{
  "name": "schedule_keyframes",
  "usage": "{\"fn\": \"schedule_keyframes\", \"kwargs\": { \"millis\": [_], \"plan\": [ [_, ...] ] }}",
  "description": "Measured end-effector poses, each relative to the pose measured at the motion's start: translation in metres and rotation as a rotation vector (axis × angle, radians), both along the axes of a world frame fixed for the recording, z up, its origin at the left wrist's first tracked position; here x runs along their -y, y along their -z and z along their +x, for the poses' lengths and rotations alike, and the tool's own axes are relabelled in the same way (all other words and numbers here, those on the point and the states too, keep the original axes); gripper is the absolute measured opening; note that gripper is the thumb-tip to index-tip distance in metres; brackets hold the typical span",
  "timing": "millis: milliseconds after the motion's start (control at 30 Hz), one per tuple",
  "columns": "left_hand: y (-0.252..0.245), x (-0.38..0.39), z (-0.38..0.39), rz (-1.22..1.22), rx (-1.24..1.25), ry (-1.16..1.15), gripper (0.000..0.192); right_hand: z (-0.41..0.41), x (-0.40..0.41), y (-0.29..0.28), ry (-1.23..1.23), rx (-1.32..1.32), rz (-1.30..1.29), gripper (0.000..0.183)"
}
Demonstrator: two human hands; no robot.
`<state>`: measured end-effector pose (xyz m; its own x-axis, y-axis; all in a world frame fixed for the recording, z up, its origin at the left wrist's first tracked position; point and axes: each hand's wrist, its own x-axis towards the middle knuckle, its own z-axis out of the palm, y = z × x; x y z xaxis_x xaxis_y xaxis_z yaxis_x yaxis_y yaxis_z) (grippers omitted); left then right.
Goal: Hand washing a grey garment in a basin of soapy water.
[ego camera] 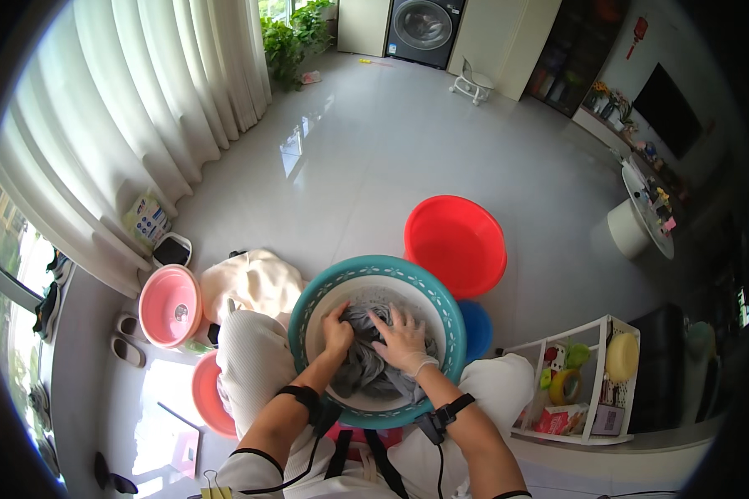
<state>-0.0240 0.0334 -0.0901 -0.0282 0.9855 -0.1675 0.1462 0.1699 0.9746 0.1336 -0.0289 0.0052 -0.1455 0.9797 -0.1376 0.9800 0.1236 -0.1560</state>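
Note:
A wet grey cloth (368, 365) lies bunched in a teal-rimmed basin (307, 312) with a white inside, between my knees. Some suds and water show at the basin's far side. At the left of the cloth, my left hand (337, 334) has its fingers curled into the fabric, the fingertips partly hidden. My right hand (406, 342) rests on the cloth's right part with its fingers spread. A thin clear band circles the right wrist.
A red basin (455, 243) stands just beyond the teal one, beside a blue basin (476, 330). Pink basins (170, 305) and cream fabric (253, 280) are at my left. A white rack (590, 380) holding small goods stands at right; a washing machine (421, 31) is far ahead.

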Motion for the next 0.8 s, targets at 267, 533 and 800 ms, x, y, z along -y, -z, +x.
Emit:
{"fn": "schedule_keyframes", "kwargs": {
  "millis": [267, 533, 800],
  "plan": [
    [0.031, 0.006, -0.001, -0.18, -0.116, -0.015, 0.053, -0.013, -0.033, 0.028, -0.022, 0.049, -0.37, 0.064],
    [0.021, -0.006, 0.012, -0.583, 0.551, -0.08, 0.035, -0.011, -0.062, 0.057, 0.106, -0.126, -0.302, 0.044],
    [0.014, -0.011, 0.015, -0.767, 0.977, -0.085, 0.033, -0.029, -0.017, -0.003, -0.109, -0.453, 0.208, 0.027]
  ]
}}
